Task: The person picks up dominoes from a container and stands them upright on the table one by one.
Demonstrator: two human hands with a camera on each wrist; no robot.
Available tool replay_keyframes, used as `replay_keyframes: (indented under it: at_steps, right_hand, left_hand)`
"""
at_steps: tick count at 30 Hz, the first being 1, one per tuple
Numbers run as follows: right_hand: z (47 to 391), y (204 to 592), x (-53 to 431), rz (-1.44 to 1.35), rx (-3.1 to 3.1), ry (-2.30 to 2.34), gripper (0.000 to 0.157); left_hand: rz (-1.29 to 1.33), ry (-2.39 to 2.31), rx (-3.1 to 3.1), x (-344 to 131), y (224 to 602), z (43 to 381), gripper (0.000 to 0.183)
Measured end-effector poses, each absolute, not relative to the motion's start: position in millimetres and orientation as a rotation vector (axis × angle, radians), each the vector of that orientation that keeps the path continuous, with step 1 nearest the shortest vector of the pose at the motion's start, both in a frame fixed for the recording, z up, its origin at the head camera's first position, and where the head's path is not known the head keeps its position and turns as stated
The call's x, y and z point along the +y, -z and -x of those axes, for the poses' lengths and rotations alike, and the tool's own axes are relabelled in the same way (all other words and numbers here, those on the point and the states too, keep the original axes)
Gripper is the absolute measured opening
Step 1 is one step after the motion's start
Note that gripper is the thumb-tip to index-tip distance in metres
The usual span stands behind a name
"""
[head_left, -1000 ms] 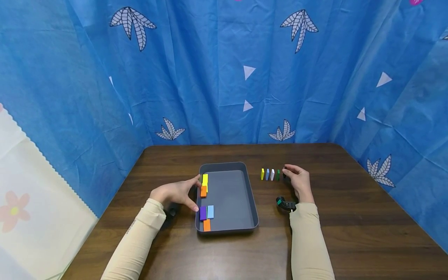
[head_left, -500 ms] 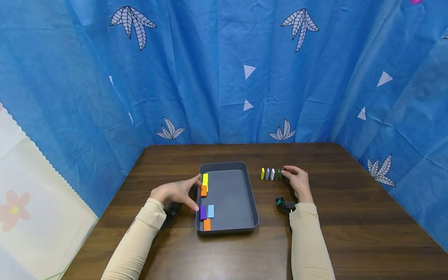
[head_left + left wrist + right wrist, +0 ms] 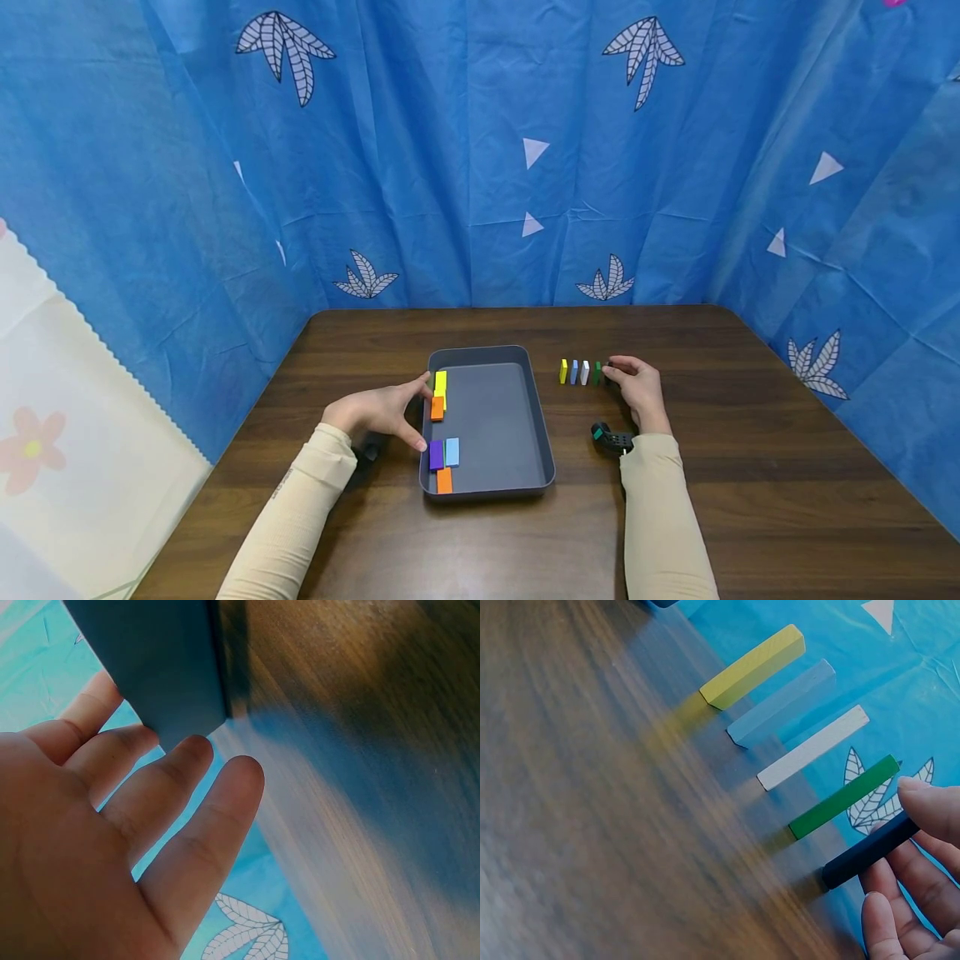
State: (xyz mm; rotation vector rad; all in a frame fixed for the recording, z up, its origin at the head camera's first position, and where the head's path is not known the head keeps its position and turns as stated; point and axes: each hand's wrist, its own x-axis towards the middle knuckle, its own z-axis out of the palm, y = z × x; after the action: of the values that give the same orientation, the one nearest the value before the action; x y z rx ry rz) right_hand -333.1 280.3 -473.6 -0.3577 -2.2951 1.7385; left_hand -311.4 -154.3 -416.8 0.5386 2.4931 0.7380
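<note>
My right hand (image 3: 639, 392) pinches a black domino (image 3: 866, 853) between thumb and fingers. The domino stands upright on the table at the right end of a row. Beside it, a small gap away, rises a green domino (image 3: 845, 796); then come a white domino (image 3: 814, 748), a light blue domino (image 3: 781, 703) and a yellow domino (image 3: 754, 667). My left hand (image 3: 386, 412) is at the left wall of a dark grey tray (image 3: 498, 425), thumb and fingers spread along its rim. In the left wrist view, fingertips (image 3: 244, 772) lie close by the tray's outer corner.
Inside the tray, along its left side, lie yellow dominoes (image 3: 441, 382), an orange domino (image 3: 437, 409), a purple domino (image 3: 437, 456), a pale blue domino (image 3: 452, 452) and another orange domino (image 3: 445, 481). A blue curtain (image 3: 480, 167) hangs behind the wooden table (image 3: 525, 550).
My right hand has shifted slightly left with the black domino, nearer the green one. The left hand and tray have stayed in place.
</note>
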Motion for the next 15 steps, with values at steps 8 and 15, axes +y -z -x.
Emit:
replay_keyframes:
  at_steps: [8,15]
  right_hand:
    - [333.0,472.8,279.9,0.365,-2.296,-1.746,0.039]
    - [332.7,472.3,279.9,0.367,-2.299,-1.746,0.038]
  left_hand:
    - [-0.534,-0.731,2.495,-154.6,417.0,311.7,0.122]
    - [-0.544,-0.752,2.488,-154.7,417.5,311.8,0.126]
